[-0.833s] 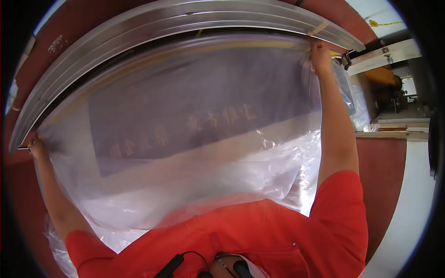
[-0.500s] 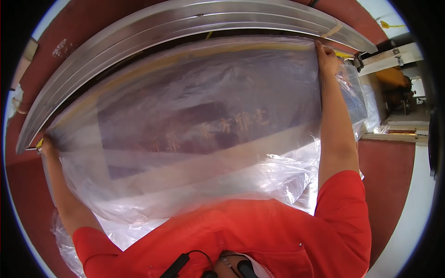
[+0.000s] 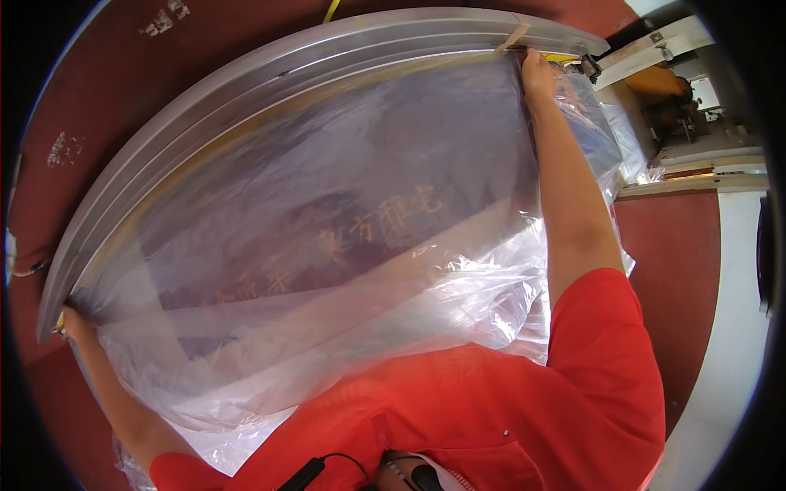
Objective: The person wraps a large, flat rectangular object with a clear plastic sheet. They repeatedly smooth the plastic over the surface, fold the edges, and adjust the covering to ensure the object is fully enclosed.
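Note:
A wide clear plastic sheet, possibly a bag, is stretched out in front of me. Through it shows a dark panel with gold lettering, but I cannot tell whether that lies inside or beneath. My left hand grips the sheet's far left corner, its fingers partly hidden by the film. At the far right corner my right hand pinches the plastic, fingers closed. Both arms are stretched wide. Just beyond the sheet's far edge runs a long silver metal bar, which looks curved in this view; the edge lies up against it.
Crumpled clear plastic gathers near my red shirt and beyond my right arm. A small dark clamp-like fitting sits at the bar's right end. Red floor surrounds the setup, and a white beam stands at the far right.
The sheet's far edge has come up to the metal bar, narrowing the dark gap between them. The view has tilted, so the left side appears lower. Both hands keep their grip.

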Demonstrator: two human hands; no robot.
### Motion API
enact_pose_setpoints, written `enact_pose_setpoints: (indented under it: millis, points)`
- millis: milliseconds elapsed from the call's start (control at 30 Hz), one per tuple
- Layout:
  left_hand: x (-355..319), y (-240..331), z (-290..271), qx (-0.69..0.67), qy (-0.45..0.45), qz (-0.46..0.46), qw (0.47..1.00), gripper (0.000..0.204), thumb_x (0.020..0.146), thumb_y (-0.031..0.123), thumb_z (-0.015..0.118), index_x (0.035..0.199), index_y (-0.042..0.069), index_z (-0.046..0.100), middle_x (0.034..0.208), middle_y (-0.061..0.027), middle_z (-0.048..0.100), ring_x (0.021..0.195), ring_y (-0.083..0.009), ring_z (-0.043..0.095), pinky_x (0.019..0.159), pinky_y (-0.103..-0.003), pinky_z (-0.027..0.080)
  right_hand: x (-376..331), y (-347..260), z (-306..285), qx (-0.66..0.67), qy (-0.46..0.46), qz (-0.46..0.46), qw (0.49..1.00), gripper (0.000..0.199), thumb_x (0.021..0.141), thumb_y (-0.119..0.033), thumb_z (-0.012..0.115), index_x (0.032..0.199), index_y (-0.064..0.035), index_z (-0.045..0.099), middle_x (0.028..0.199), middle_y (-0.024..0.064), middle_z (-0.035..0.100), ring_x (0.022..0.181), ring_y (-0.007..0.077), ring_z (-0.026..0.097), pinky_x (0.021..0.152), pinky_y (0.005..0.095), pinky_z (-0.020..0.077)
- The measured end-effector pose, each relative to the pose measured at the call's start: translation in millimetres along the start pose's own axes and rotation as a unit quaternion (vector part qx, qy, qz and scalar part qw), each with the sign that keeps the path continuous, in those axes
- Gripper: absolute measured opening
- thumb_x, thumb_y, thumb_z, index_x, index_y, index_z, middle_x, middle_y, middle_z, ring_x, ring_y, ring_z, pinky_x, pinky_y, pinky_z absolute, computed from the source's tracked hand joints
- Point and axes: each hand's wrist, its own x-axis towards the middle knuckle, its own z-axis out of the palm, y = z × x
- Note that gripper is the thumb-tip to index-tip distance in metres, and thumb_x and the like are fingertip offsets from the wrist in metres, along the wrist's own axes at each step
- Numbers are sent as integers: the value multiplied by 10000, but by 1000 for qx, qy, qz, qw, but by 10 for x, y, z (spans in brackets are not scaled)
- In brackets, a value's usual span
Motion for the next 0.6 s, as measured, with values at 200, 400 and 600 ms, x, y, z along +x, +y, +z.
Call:
enact_pose_setpoints:
  millis: [200, 400, 600]
  points:
    - [-249, 520, -338, -164, -66, -133, 975, 316, 826, 277, 426, 1057, 67, 472, 1031, -51, 511, 942, -160, 477, 766, -288, 369, -243, -479, -170, 99, 39, -141, 984, 309, 761, -307, 460, 801, -19, 564, 776, 99, 572, 764, 242, 514, 704, 308, 389]
    - [-1072, 938, -1441, 149, -106, -132, 974, 392, 835, 289, 406, 1119, 20, 440, 1085, -84, 485, 987, -177, 456, 860, -284, 332, -1845, -1297, -278, -9, -273, -503, 820, 401, 774, -319, 510, 1052, -34, 463, 1071, 134, 466, 1027, 263, 414, 873, 342, 311]
    - [-1666, 344, -2721, 833, -158, -39, 530, 373, 849, 261, 360, 1083, -15, 449, 1068, -185, 477, 979, -258, 465, 839, -330, 352, -2745, -1178, -673, -98, -425, -556, 708, 756, 751, -520, 426, 1243, 13, 215, 1311, 141, 200, 1229, 274, 137, 990, 424, 102]
